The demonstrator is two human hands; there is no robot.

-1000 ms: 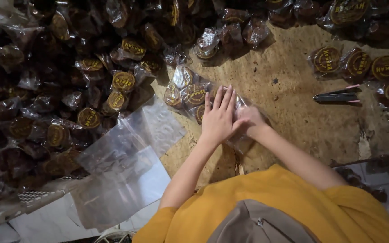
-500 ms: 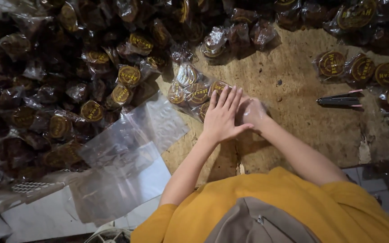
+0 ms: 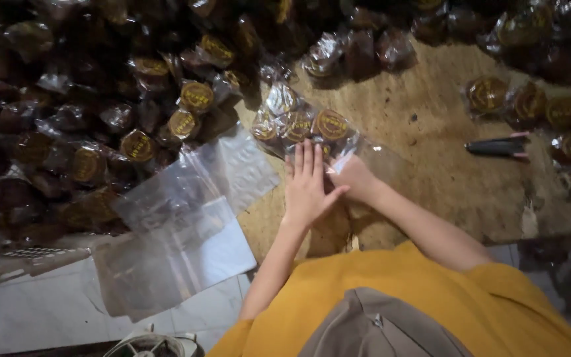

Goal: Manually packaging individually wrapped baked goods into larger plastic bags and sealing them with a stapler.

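My left hand [image 3: 307, 185] lies flat, fingers together, pressing on a clear plastic bag [image 3: 312, 129] that holds several round dark cakes with gold labels. My right hand [image 3: 355, 180] grips the near edge of the same bag, fingers curled under the plastic. The bag rests on a worn wooden board [image 3: 424, 165]. My yellow sleeves and torso fill the lower frame.
A big heap of wrapped dark cakes [image 3: 100, 125] covers the left and top. More wrapped cakes [image 3: 543, 109] lie at right, next to a dark tool with pink handles [image 3: 497, 147]. Empty clear bags [image 3: 180, 225] are stacked at lower left on white tile.
Both hands stayed on the bag. My left hand's fingers have drawn closer together and lie flatter; the view shifted slightly.
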